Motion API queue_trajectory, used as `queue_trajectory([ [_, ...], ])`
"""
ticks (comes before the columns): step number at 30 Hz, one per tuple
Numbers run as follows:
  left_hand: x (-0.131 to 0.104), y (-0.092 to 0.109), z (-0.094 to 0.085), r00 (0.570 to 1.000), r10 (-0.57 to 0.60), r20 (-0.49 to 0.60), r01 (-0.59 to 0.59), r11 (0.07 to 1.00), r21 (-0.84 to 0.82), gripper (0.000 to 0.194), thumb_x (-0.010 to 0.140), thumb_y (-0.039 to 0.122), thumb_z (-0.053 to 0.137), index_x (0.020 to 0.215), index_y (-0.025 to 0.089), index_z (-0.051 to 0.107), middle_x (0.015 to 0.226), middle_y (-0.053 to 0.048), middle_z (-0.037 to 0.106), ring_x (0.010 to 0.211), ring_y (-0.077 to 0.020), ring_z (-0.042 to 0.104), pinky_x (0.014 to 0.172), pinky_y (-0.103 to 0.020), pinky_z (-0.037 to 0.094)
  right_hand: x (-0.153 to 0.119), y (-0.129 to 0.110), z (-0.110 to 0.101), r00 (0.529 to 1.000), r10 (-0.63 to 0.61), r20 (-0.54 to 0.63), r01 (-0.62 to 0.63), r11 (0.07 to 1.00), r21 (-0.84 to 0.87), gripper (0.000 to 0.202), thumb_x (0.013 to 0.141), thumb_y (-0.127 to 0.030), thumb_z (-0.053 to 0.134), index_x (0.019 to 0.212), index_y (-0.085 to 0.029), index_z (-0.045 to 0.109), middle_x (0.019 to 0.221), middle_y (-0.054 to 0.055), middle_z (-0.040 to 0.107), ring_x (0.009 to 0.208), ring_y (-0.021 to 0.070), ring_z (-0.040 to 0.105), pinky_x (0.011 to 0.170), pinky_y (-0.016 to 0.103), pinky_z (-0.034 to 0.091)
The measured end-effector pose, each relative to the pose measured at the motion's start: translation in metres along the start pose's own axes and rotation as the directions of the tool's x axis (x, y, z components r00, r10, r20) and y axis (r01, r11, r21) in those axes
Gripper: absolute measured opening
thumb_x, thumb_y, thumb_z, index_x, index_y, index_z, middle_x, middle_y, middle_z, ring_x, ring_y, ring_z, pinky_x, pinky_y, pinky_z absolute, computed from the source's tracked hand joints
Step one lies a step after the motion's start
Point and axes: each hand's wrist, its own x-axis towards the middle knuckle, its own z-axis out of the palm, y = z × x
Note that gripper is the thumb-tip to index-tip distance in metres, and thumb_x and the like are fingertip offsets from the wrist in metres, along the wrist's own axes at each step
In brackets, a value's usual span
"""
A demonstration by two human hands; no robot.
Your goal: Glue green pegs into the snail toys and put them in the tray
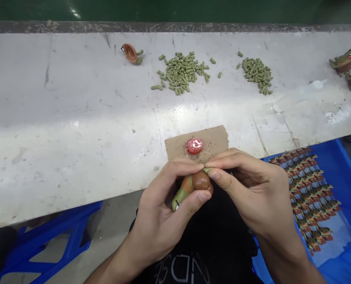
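Observation:
My left hand (163, 209) is wrapped round a small toy figure (200, 182) with a rounded brown part, an orange band and a green part. The figure lies tilted between thumb and fingers. Thumb and forefinger of my right hand (249, 185) pinch a little green piece (208, 170) against the figure's upper edge; whether it is fixed there I cannot tell. Just beyond my hands, a shiny red oval piece (194, 146) rests on a scrap of cardboard (175, 147).
Two heaps of small green pieces, a larger pile (182, 73) and a smaller pile (257, 74), lie on the white table (75, 154). An orange-brown part (130, 53) sits left of them. At right, a blue crate (346, 177) holds rows of figures. A blue stool (57, 240) stands lower left.

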Motion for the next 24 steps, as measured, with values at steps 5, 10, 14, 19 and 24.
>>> queue_trajectory([
  [5,0.003,0.001,-0.005,0.998,0.027,0.048,-0.029,0.999,0.039,0.024,0.111,0.025,0.085,0.131,0.036,0.080,0.123,0.001,0.079,0.117,-0.0167,0.078,0.103,-0.026,0.065,0.004,-0.004,-0.001,0.999,-0.035,0.025,0.034,0.999,0.014,0.016,0.105,-0.011,0.087,0.104,-0.027,0.089,0.104,-0.001,0.090,0.097,0.0178,0.085,0.092,0.030,0.072],
  [10,0.007,0.006,0.001,1.000,-0.023,0.005,0.023,0.999,0.044,0.015,0.111,0.029,0.084,0.124,0.036,0.082,0.114,0.001,0.081,0.100,-0.0158,0.081,0.091,-0.024,0.068,0.010,-0.012,-0.007,0.994,-0.062,0.085,0.062,0.998,0.002,0.016,0.104,-0.012,0.088,0.107,-0.028,0.092,0.108,0.001,0.091,0.099,0.0208,0.088,0.093,0.033,0.073],
  [14,0.008,0.005,0.006,0.993,-0.110,-0.051,0.104,0.988,-0.115,0.013,0.116,0.039,0.078,0.129,0.038,0.081,0.108,-0.001,0.083,0.088,-0.0157,0.081,0.074,-0.022,0.067,0.036,-0.005,-0.027,0.998,-0.057,0.012,0.057,0.994,-0.096,0.016,0.105,-0.028,0.091,0.120,-0.026,0.093,0.108,0.004,0.090,0.093,0.0219,0.087,0.080,0.032,0.071],
  [19,0.011,0.005,0.011,0.967,-0.253,-0.026,0.229,0.910,-0.345,0.019,0.117,0.048,0.074,0.120,0.030,0.077,0.101,-0.004,0.082,0.072,-0.0181,0.077,0.055,-0.024,0.059,0.104,0.038,-0.073,0.931,-0.215,-0.295,-0.063,0.702,-0.709,0.038,0.107,-0.017,0.066,0.140,-0.018,0.084,0.142,0.018,0.081,0.103,0.0318,0.083,0.099,0.052,0.071],
  [24,0.007,0.016,0.020,0.911,-0.388,-0.137,0.316,0.873,-0.372,0.032,0.111,0.055,0.080,0.115,0.024,0.074,0.091,-0.003,0.077,0.066,-0.0171,0.070,0.053,-0.025,0.051,0.147,0.068,-0.091,0.941,-0.181,-0.286,-0.154,0.522,-0.839,0.042,0.102,-0.007,0.054,0.131,-0.010,0.084,0.146,0.028,0.074,0.132,0.0477,0.075,0.120,0.066,0.059],
])
